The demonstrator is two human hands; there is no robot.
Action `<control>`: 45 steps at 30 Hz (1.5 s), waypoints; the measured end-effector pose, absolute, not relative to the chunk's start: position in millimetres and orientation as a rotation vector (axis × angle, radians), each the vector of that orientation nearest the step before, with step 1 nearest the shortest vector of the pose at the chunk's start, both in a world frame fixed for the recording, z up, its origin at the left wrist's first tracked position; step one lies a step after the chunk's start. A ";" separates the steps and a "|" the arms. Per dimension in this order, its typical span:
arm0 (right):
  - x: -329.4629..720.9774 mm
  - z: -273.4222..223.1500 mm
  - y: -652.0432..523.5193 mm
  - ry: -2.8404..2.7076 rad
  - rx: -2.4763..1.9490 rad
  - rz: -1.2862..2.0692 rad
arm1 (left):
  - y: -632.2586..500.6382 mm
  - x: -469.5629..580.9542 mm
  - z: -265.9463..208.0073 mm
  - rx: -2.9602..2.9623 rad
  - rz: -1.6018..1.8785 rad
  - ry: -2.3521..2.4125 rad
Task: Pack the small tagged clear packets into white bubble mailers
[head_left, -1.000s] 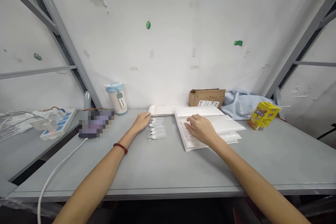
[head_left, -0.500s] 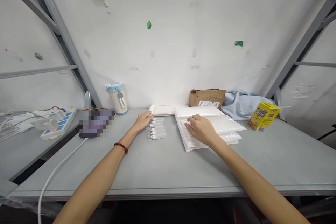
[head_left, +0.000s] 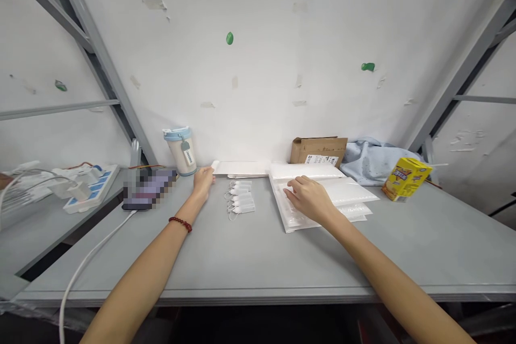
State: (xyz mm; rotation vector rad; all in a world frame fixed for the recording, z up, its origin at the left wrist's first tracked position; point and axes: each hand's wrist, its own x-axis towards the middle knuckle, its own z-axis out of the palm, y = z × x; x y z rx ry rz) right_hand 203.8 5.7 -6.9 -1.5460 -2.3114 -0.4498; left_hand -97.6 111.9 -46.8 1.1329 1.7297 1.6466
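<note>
a: hands first?
b: left hand (head_left: 203, 181) at the far side of the grey table (head_left: 242, 258), fingers narrow, seemingly pinching the left end of a flat white envelope (head_left: 241, 167). right hand (head_left: 310, 196) loosely curled on the padded mailers (head_left: 355, 192); cannot tell whether it grips or only rests.

a: lie of the envelope?
b: flat, close to the wall (head_left: 262, 64), over other thin white pieces (head_left: 250, 175), its left end jutting past theirs. right end meets the mailers; overlap there unclear.

a: step in hand?
b: my reading: taking one envelope off the back pile, right hand steadying the mailers. next move would call for a sure pinch and a level pull, clear of the looped white tags (head_left: 244, 208) lying in a column just in front.

a: containers?
b: mailers: several, fanned, glossy and puckered; cannot see whether anything is inside. envelope: looks thin, contents hidden. cardboard box (head_left: 300, 151): behind the mailers, label (head_left: 321, 160) on its front, inside not seen. tumbler (head_left: 181, 156): left of the left hand, blue lid (head_left: 177, 133) on, fill unknown. yellow drink carton (head_left: 405, 180): well to the right, straw (head_left: 439, 165) poking out, level not visible.
</note>
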 end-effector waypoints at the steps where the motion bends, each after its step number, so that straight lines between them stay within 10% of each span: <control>1: 203.9 -7.0 5.7 -2.310 -1.542 -0.449 | 113.2 -97.8 -48.5 1.101 1.605 1.671; 29: 205.2 -10.1 6.6 -2.275 -1.482 -0.479 | 79.6 -108.6 22.2 1.050 2.109 1.106; 45: 206.3 -7.0 7.9 -2.055 -1.150 -0.643 | 25.5 -22.7 5.4 1.266 1.266 0.802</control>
